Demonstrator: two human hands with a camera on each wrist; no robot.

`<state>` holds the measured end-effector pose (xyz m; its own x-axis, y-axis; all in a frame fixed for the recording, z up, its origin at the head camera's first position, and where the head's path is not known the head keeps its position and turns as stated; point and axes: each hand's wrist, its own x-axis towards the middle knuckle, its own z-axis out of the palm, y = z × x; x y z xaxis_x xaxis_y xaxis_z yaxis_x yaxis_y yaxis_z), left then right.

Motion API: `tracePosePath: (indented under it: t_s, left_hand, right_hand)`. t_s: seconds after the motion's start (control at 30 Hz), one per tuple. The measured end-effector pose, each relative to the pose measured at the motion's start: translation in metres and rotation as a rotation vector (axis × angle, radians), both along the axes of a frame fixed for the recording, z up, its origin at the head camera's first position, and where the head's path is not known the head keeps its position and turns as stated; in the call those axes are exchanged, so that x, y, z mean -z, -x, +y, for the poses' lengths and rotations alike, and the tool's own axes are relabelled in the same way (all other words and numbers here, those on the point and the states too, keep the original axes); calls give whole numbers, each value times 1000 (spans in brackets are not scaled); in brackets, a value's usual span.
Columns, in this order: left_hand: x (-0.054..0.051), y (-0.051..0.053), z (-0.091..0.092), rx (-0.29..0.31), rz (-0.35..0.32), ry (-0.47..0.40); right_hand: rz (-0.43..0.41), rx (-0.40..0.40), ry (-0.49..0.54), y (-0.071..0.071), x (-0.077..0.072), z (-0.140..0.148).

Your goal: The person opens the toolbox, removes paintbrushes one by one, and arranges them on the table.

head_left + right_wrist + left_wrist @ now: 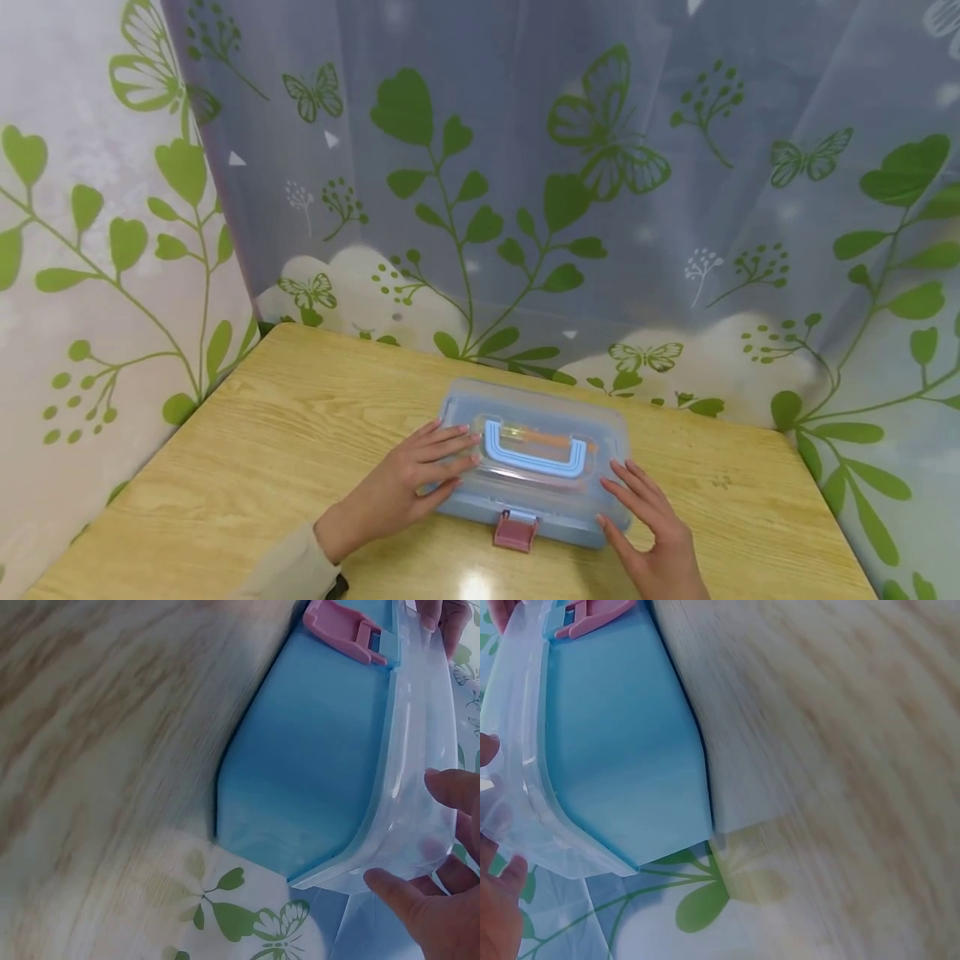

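A blue box [468, 507] with a clear lid [536, 398] stands on the table, a light blue handle [536, 463] folded on top. Its pink latch [515, 531] hangs swung outward at the front. My left hand [408, 477] rests on the lid's left side, fingers spread and nearly straight. At the right edge of the lid my right hand [651, 529] touches with relaxed fingertips. In the left wrist view the box's blue side [622, 735] fills the left part; the right wrist view shows thumb and fingers at the lid's edge [409, 787]. An orange item shows faintly through the lid.
The wooden table [300, 400] extends around the box on both sides. Behind it hangs a grey-blue curtain [480, 50] printed with green leaves and butterflies, and a similar pale cloth [97, 208] hangs at the left.
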<state>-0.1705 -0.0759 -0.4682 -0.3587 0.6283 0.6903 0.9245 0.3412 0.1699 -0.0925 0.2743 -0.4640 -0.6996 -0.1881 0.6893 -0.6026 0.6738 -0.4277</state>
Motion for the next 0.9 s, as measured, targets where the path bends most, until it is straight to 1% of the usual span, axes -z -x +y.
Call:
tracePosePath:
  t_s: [0.17,0.33,0.43,0.53,0.63,0.67,0.9]
  left_hand:
    - [0,-4,-2,-22,10,16]
    - [-2,-5,-1,-37,9,20]
    - [-3,-4,1,-42,-8,22]
    - [-2,-5,1,-46,-37,22]
    - [0,-6,0,-46,-61,24]
    - [0,-6,0,-46,-58,25]
    - [-1,-5,1,-30,-88,28]
  right_hand:
    - [3,-39,6,2,6,4]
    - [48,-85,47,7,11,7]
    - [95,-116,61,10,13,10]
    - [117,-148,67,11,16,12]
    - [107,-166,71,11,19,13]
    - [103,-169,72,10,19,14]
    - [92,-161,64,9,17,14]
